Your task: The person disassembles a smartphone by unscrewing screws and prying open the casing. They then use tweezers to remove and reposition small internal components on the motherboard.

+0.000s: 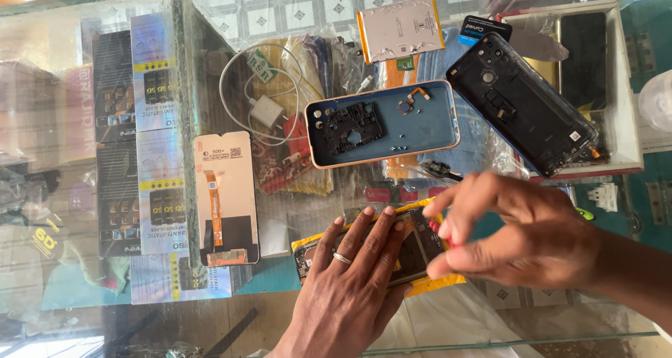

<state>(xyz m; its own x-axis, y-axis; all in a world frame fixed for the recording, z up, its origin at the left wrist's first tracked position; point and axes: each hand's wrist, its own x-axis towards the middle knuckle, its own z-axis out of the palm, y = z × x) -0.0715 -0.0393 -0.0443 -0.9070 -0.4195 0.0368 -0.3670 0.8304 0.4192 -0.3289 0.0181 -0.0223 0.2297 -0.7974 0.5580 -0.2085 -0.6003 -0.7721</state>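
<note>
**Two hands on an opened phone at a glass bench**

The left hand (350, 274) lies flat and spread, fingers straight, a ring on one finger, pressing down on an opened phone (413, 249) that rests on a yellow sheet (434, 284) at the near edge of the glass bench (84, 316). The right hand (518, 232) hovers over the phone's right end, thumb and fingers curled close together; it is blurred, and whether it pinches anything I cannot tell.

Farther back lies a shallow rounded-rectangle phone case (383, 123), blue inside with a pale orange rim, holding a black perforated plastic frame and small loose parts. To its right sits a dark, matte phone back cover (521, 113), tilted. A flat white battery (400, 29) with orange edges lies at the far side. To the left are a glossy replacement screen (225, 198) with an orange ribbon, and a white charger (267, 111) with coiled cable.
</note>
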